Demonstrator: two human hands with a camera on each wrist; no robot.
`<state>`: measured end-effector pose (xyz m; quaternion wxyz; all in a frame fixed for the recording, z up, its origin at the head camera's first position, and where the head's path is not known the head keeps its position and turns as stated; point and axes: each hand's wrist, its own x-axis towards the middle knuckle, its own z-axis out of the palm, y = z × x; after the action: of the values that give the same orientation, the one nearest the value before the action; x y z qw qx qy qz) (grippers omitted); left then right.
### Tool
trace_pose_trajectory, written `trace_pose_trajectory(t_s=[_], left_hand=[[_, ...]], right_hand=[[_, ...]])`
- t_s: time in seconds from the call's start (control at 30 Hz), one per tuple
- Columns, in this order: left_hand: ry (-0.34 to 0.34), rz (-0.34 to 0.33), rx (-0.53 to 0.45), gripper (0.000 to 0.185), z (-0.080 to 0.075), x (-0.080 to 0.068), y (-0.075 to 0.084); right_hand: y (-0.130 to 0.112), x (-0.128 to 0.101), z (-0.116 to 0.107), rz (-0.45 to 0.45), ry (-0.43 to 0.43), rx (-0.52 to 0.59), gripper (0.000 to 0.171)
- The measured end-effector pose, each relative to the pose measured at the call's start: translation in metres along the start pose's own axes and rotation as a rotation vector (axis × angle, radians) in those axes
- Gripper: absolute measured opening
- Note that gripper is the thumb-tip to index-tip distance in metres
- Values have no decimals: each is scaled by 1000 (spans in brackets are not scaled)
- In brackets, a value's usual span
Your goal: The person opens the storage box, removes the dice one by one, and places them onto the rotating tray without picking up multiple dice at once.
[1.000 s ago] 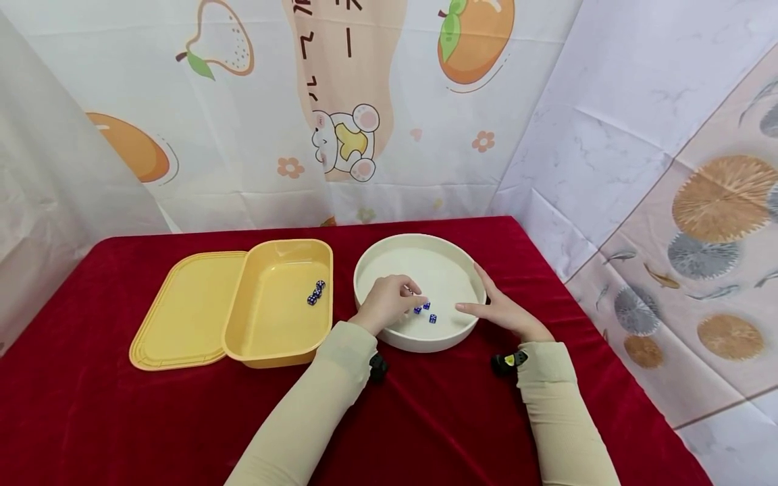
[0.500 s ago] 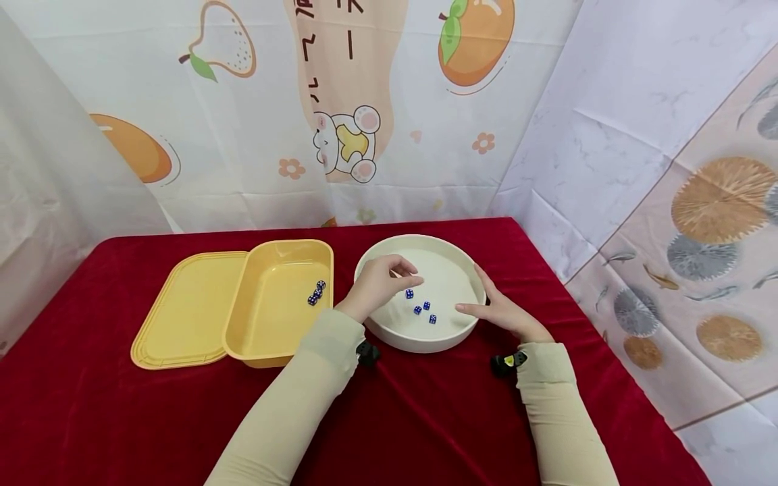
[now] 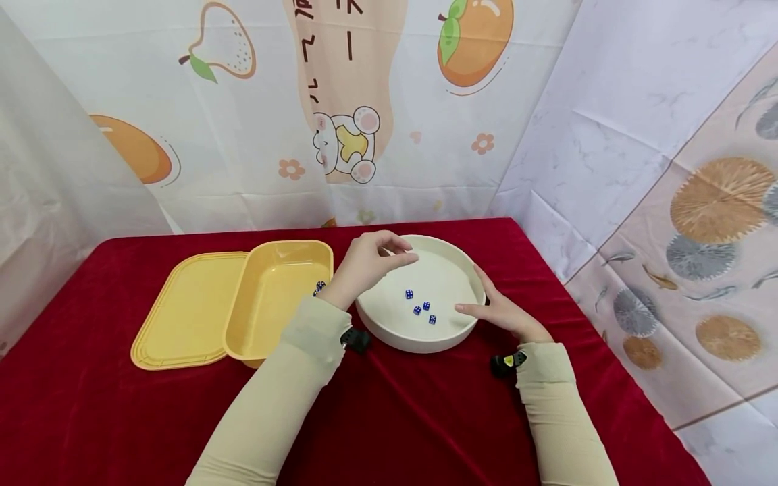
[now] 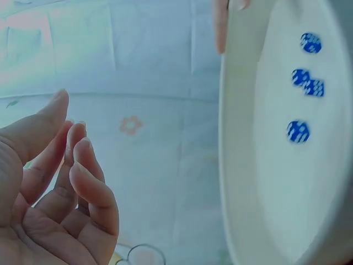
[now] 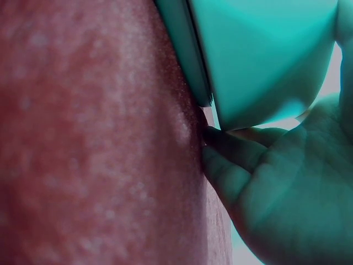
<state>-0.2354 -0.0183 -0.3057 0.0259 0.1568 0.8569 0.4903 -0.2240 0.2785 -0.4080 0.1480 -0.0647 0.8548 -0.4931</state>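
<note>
Cloth of red velvet (image 3: pixel 121 405) covers the table; on it the yellow tub (image 3: pixel 273 304) sits left of my white round bowl (image 3: pixel 419 337), just beside it. My right hand (image 3: pixel 501 310) rests with straight fingers against the bowl's right wall. My left hand (image 3: pixel 367 263) hangs over the bowl's far-left rim, fingers loosely curled; whether they pinch anything I cannot tell. Four blue dice (image 3: pixel 419 305) lie in the bowl, right of and nearer than that hand; more dice (image 3: pixel 319 287) lie in the tub to its left
</note>
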Motion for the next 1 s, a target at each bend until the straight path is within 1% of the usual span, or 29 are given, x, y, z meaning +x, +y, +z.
trace_pose_trajectory(t_s=[0.23,0.4,0.57,0.67,0.8,1.0], left_hand=[[71,-44,-6,23,-26,4,-2],[114,-75,-25,25,-43,4,-13],[137,-107,-36,28,-59,1,-33],[146,-132,-9,30,-66,0,-48],[138,-184,31,34,-72,1,-68],[118,-253,13,39,-78,1,-95]], right_hand=[[0,1,-1,1,3,-1,107],[1,2,0,-20,3,-13,106],[2,2,0,-11,3,-10,108],[1,1,0,-2,3,-4,108],[1,1,-1,0,-1,-6,108],[2,1,0,-7,-5,-3,107]])
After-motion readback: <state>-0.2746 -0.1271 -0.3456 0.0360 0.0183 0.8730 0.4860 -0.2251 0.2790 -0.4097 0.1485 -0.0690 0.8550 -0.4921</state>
